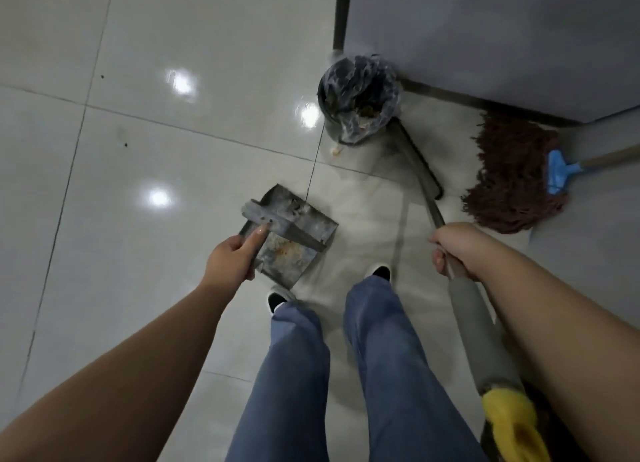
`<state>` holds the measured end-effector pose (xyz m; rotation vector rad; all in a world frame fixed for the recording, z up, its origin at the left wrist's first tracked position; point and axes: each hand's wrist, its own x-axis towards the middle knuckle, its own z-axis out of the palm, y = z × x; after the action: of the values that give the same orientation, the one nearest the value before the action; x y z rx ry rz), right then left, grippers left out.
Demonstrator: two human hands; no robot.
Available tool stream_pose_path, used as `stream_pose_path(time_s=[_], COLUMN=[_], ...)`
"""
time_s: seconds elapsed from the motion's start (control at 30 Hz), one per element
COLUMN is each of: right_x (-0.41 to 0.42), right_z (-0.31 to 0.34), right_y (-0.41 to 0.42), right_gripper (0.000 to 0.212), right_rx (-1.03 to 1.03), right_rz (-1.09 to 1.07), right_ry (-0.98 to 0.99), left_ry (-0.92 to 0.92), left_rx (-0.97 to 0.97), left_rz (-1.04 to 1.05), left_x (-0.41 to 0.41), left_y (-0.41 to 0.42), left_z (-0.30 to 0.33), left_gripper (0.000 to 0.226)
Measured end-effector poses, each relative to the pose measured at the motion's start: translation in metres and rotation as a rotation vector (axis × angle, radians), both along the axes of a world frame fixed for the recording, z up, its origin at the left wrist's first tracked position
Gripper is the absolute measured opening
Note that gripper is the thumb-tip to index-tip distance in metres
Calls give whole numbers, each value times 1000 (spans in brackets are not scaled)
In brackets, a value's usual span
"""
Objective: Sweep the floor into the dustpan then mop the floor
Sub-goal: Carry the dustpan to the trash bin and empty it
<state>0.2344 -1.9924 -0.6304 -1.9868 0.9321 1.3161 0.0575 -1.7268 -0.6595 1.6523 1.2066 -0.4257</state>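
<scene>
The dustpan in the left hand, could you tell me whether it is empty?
Not empty: the dustpan shows orange-brown crumbs and grey dust on its tray.

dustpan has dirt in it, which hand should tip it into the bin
Left. The left hand already grips the dustpan; the right hand holds the broom handle. The bin stands just ahead.

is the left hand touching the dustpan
Touching. The head view shows the left hand gripping the dustpan by its handle, fingers curled round the bar and thumb lying along it.
</scene>
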Motion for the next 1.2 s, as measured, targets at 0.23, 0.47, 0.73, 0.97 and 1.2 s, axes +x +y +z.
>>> stream_pose_path(time_s=[0.23, 0.47, 0.73, 0.97, 1.2], right_x=[-69, -108, -89, -92, -110], right_z=[37, 90, 74, 20, 88], right_y=[-6, -8, 14, 39, 2], right_gripper=[16, 27, 39, 37, 18], right_rx=[110, 138, 85, 131, 165], right_rz=[163, 35, 51, 439, 252], right_ry=[135, 106, -87, 40, 215], left_ry=[185, 179, 132, 109, 124], left_rx=[-19, -124, -121, -156, -169], left_rz=[-216, -318, -103, -13, -53], left_x=[-24, -14, -20, -32, -41], left_y=[31, 29, 49, 45, 40], left_z=[-21, -23, -17, -21, -20], left_gripper=[61, 52, 51, 49, 48])
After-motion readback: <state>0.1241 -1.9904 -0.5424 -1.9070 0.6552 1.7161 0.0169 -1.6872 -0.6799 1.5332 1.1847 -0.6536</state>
